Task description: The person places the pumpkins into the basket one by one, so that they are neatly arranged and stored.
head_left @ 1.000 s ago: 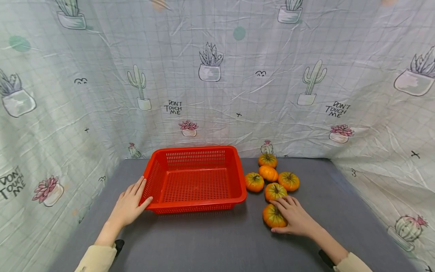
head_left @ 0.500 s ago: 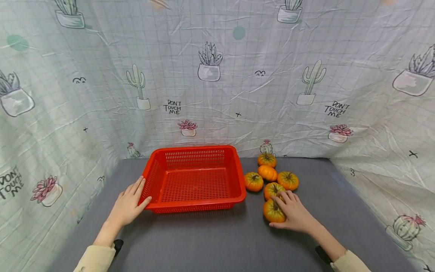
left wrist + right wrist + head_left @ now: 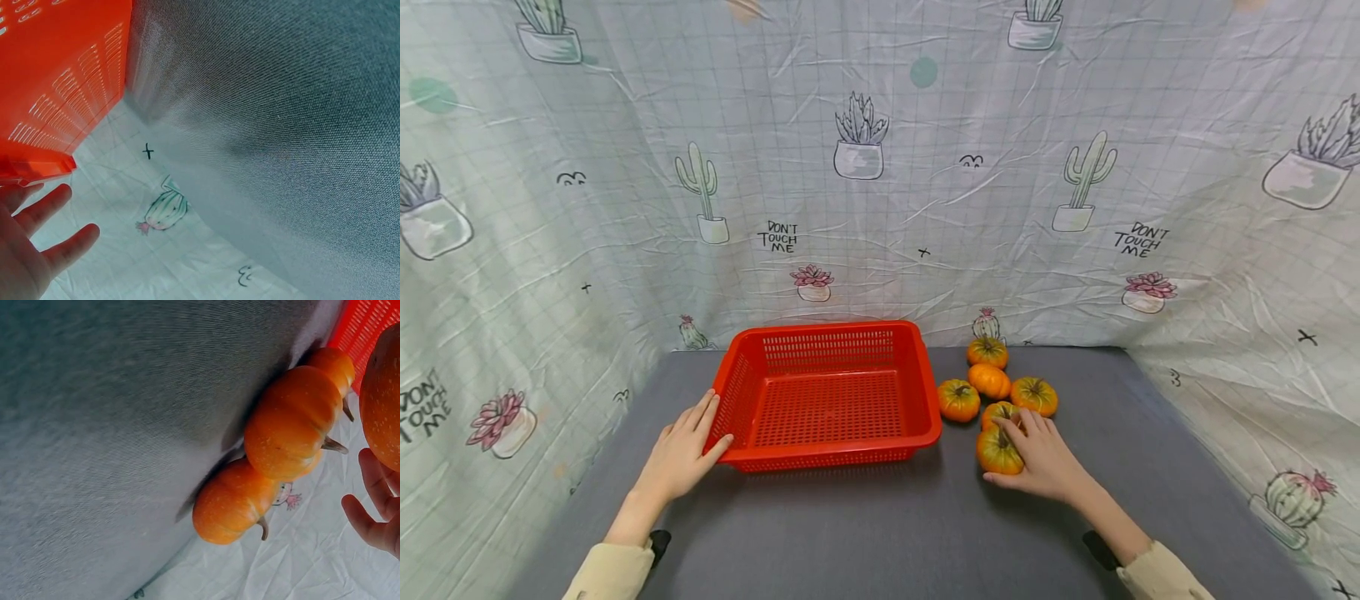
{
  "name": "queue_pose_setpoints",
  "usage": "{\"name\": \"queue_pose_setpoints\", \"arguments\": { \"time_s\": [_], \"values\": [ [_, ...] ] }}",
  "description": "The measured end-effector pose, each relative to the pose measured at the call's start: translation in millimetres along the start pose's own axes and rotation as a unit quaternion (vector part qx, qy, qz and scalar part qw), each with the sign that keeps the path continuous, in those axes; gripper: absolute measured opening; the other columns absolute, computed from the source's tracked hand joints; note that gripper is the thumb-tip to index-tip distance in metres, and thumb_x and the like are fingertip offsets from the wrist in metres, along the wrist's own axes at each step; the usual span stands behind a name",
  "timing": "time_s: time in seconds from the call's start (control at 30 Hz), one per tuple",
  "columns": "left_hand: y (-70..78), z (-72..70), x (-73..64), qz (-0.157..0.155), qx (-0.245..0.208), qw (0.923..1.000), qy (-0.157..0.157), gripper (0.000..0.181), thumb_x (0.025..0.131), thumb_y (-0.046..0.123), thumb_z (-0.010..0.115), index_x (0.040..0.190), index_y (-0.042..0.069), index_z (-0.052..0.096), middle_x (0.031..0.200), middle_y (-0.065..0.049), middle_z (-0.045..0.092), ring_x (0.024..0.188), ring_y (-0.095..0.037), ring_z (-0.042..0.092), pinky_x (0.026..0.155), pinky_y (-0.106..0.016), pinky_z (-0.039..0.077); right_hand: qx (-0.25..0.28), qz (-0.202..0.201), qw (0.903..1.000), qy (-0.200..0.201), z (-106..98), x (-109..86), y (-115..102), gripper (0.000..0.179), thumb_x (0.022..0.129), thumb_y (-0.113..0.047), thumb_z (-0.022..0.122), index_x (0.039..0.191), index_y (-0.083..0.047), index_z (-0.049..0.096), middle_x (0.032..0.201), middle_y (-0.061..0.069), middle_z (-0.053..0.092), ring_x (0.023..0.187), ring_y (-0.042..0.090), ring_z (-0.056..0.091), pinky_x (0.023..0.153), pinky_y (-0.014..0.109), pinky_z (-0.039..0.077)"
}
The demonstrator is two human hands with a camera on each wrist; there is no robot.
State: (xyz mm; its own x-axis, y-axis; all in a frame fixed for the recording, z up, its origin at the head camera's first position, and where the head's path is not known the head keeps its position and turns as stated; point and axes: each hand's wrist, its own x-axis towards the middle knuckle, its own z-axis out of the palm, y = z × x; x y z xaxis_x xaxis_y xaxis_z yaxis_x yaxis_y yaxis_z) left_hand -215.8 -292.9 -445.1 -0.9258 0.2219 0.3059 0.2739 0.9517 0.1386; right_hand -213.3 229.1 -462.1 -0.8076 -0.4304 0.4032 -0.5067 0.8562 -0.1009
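My right hand grips a small orange pumpkin with yellow-green streaks, its thumb on the near side and fingers over the top. In the right wrist view this held pumpkin appears at the right edge, apart from the ones on the table. My left hand rests with extended fingers on the left rim of a red perforated plastic basket. The left wrist view shows those fingers beside the basket wall. The basket holds nothing.
Just behind the held pumpkin is another pumpkin, partly hidden. Further back stand a left pumpkin, a right one, a plain orange one and the rearmost. A patterned cloth hangs behind the grey tabletop.
My right hand has moved up and slightly left in the head view, carrying the pumpkin with it toward the one behind. My left hand and the basket have stayed in place.
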Motion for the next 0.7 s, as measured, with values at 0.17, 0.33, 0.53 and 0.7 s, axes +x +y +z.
{"name": "queue_pose_setpoints", "arguments": {
  "time_s": [0.17, 0.33, 0.53, 0.7],
  "values": [
    [0.5, -0.6, -0.5, 0.001, 0.002, 1.0000, 0.000, 0.069, 0.087, 0.038, 0.050, 0.140, 0.002, 0.026, 0.145, -0.017, 0.026, 0.123, -0.035, 0.034, 0.086, -0.059, 0.033, 0.011, 0.008, 0.9999, 0.003, 0.3, 6.1, -2.9, 0.078, 0.059, -0.067, 0.066, 0.112, -0.009, 0.056, 0.095, 0.004, 0.043, 0.087, 0.019, 0.042, 0.073, 0.035, 0.029],
    [1.8, -0.8, -0.4, 0.000, 0.000, 1.0000, 0.000, 0.068, 0.087, 0.038, 0.051, 0.139, 0.001, 0.027, 0.144, -0.017, 0.027, 0.122, -0.035, 0.034, 0.086, -0.059, 0.033, 0.031, 0.003, 0.9994, 0.012, -0.1, 12.6, -5.5, 0.075, 0.059, -0.063, 0.068, 0.108, -0.007, 0.055, 0.098, 0.005, 0.045, 0.090, 0.021, 0.045, 0.076, 0.037, 0.033],
    [1.7, -2.4, 0.3, -0.001, -0.001, 1.0000, -0.003, 0.068, 0.088, 0.039, 0.048, 0.140, 0.001, 0.026, 0.144, -0.017, 0.027, 0.122, -0.035, 0.034, 0.086, -0.059, 0.033, 0.044, 0.030, 0.9986, -0.007, -5.3, 24.1, -9.2, 0.077, 0.063, -0.066, 0.064, 0.112, -0.008, 0.051, 0.108, 0.006, 0.054, 0.104, 0.028, 0.048, 0.084, 0.052, 0.038],
    [1.6, -3.1, -0.1, 0.002, -0.004, 1.0000, -0.001, 0.068, 0.087, 0.037, 0.049, 0.140, 0.002, 0.025, 0.145, -0.017, 0.027, 0.122, -0.035, 0.034, 0.086, -0.058, 0.034, 0.030, 0.038, 0.9988, -0.009, -12.6, 35.0, -11.9, 0.082, 0.062, -0.068, 0.063, 0.114, -0.005, 0.050, 0.106, 0.009, 0.055, 0.101, 0.029, 0.048, 0.082, 0.051, 0.038]
  ]
}}
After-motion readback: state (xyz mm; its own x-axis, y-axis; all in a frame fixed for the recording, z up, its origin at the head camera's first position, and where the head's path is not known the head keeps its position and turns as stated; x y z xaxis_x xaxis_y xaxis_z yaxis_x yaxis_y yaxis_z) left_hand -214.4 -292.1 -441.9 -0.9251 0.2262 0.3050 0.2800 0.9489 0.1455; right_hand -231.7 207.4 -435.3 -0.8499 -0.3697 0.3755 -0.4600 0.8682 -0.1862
